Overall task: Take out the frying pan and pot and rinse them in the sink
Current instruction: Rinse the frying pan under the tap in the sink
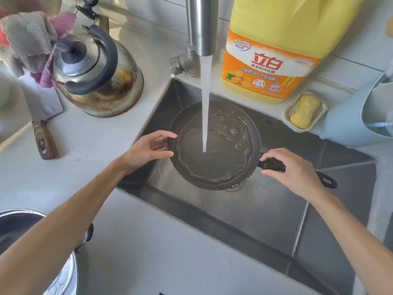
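From the head view, the steel sink (244, 220) fills the middle and right of the frame, and its lower half is bare metal with free room. The frying pan (214, 145) sits in the upper part of the sink, near the left wall, with water (205, 103) from the faucet (202, 24) falling into its centre.

The left hand (148, 150) is at the pan's left rim, fingers spread and half curled, thumb and forefinger close to the edge; I cannot tell if they touch it. The right hand (295, 171) lies over the black handle (327, 179), fingers loosely bent, not closed tight.

The pot (25, 248) stands at the lower left, partly behind the left forearm. On the pale counter (89, 145) at upper left are a kettle (95, 71), a cloth (27, 39) and a cleaver (42, 116). A yellow detergent bottle (274, 50) and soap (306, 111) stand behind the sink.
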`<state>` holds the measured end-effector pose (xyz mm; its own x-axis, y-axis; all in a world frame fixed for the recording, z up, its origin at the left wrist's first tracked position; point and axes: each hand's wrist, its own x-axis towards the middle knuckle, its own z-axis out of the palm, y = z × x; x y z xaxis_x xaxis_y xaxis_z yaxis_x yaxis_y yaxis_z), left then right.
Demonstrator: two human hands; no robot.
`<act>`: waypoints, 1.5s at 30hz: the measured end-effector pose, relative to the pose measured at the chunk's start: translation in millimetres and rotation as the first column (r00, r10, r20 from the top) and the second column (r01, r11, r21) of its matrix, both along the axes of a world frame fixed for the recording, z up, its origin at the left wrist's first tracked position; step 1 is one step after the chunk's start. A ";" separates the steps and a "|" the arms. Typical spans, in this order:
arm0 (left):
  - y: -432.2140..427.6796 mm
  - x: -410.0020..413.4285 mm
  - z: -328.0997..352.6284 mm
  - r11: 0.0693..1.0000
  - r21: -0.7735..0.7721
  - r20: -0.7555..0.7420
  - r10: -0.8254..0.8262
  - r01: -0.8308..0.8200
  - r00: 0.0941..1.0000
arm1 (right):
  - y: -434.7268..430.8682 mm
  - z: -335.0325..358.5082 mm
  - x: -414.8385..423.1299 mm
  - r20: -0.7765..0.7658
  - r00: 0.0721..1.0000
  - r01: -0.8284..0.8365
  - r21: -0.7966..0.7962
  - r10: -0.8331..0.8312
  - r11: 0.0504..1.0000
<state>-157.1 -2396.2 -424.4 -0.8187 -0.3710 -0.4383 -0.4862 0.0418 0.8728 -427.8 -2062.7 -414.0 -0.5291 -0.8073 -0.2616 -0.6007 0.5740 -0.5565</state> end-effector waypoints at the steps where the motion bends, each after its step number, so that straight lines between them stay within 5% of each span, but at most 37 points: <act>1: 0.3 -0.1 -2.4 1.000 -0.008 0.017 -0.018 0.018 1.000 | 0.6 -2.7 -0.4 -0.006 1.000 -0.004 0.001 0.004 1.000; 14: 5.8 -20.7 -105.4 0.987 -0.012 0.284 -0.151 0.161 0.947 | 21.8 -114.1 16.0 0.006 0.999 0.043 0.020 -0.044 0.999; 25: 1.3 -27.5 -197.4 0.998 -0.022 0.327 -0.040 0.050 0.944 | 21.5 -184.3 34.0 0.031 0.992 0.123 0.073 -0.125 0.990; 30: 2.6 -40.0 -168.7 0.949 -0.089 0.479 -0.225 0.303 0.848 | 19.3 -176.8 33.5 0.046 0.993 0.106 0.113 -0.112 0.988; 32: 4.8 -51.9 -138.2 0.882 -0.235 0.505 -0.248 0.409 0.826 | 17.4 -168.8 31.9 0.063 0.994 0.079 0.157 -0.089 0.985; 34: 9.6 -63.5 -91.0 0.880 -0.386 0.368 -0.127 0.276 0.921 | 18.8 -155.8 30.9 0.067 0.994 0.067 0.201 -0.082 0.977; 36: 10.8 -73.0 -36.3 0.876 -0.480 0.092 0.104 -0.047 0.990 | 22.8 -139.1 32.1 0.070 0.994 0.072 0.221 -0.089 0.973; 40: -2.6 -96.8 59.3 0.678 -0.543 -0.303 0.392 -0.496 0.868 | 38.1 -112.8 37.7 0.095 0.987 0.107 0.196 -0.127 0.975; 45: -39.2 -125.7 71.4 0.600 -0.711 -0.112 0.419 -0.367 0.901 | 53.4 -95.7 50.4 0.125 0.967 0.199 0.162 -0.220 0.967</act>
<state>-282.8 -2435.3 -353.0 -0.5001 -0.8644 0.0510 -0.6550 0.4162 0.6307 -377.4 -2009.3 -509.7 -0.6317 -0.6293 -0.4527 -0.3799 0.7604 -0.5268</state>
